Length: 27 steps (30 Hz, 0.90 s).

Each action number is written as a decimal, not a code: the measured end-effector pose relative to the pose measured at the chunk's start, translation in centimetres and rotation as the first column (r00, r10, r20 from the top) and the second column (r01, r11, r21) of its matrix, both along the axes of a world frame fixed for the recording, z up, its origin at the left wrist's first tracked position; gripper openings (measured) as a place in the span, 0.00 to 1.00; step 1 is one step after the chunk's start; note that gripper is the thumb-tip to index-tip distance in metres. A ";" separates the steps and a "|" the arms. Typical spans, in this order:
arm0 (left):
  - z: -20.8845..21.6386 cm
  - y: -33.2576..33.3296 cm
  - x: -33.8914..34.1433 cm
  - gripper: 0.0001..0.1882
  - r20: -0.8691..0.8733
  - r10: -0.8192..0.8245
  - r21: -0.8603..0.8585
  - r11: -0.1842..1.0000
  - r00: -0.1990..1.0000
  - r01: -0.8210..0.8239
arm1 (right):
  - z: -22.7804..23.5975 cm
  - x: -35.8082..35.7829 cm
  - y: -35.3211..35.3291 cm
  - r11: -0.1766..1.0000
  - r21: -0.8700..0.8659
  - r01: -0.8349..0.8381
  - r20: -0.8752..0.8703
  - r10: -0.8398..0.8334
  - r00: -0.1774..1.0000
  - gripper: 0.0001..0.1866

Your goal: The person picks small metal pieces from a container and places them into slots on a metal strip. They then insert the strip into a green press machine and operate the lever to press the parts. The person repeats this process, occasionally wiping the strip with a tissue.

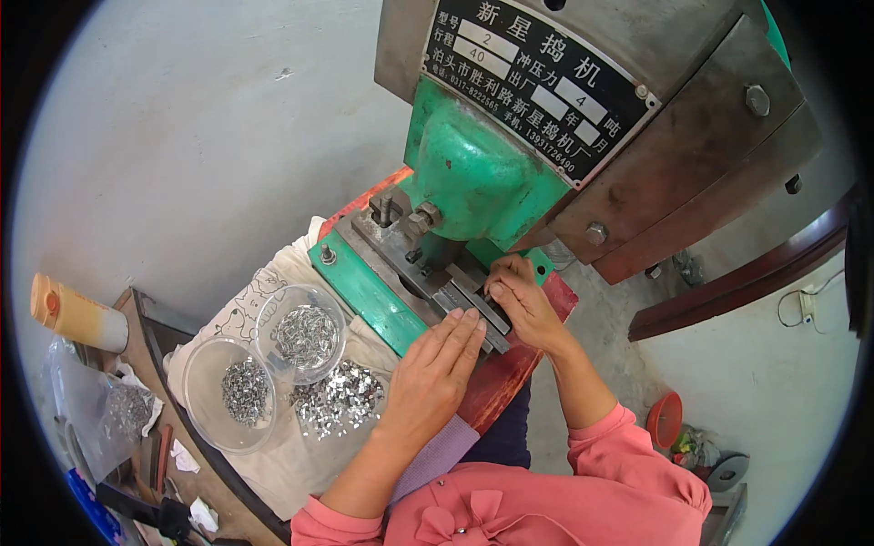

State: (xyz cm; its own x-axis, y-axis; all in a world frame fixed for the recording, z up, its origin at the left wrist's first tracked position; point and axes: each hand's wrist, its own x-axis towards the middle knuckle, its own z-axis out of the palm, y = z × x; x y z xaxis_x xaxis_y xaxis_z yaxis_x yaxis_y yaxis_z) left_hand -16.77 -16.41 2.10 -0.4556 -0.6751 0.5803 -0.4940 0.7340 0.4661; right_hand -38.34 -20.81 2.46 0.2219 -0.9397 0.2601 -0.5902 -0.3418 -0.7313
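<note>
My left hand [430, 371] lies with its fingers stretched out and close together. Its fingertips rest on the near end of the slotted steel fixture [444, 298] at the foot of a green press [482, 173]. At the fixture's right side my right hand [523, 300] is closed, thumb and fingers pressed together. Whatever is between those fingers is hidden or too small to name. A clear tub [339, 329] of thin shiny metal pieces stands left of the green base plate [369, 291]. Loose shiny metal bits [337, 400] lie heaped on the cloth beside my left wrist.
Another clear tub [202, 391] holds small grey metal parts. An orange-capped bottle [77, 314] and a plastic bag [86, 400] are at the far left. The press's steel frame [674, 155] overhangs on the right. A red basin [665, 419] stands at the lower right.
</note>
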 end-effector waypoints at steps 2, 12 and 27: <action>-0.9 0.0 0.0 0.30 -0.124 -0.031 0.050 0.998 0.992 0.038 | 0.3 0.0 -0.2 1.000 0.019 0.011 -0.019 -0.010 1.000 0.13; -1.9 0.0 -1.6 0.59 -0.209 0.231 0.342 0.928 0.950 -0.150 | 3.2 -7.5 -1.0 0.539 -0.513 0.668 0.588 -0.346 0.731 0.35; -1.1 -1.5 -1.9 0.51 -0.182 0.375 0.320 0.897 0.909 -0.306 | 23.4 -13.1 -3.3 0.545 -0.522 0.656 0.485 -0.444 0.754 0.16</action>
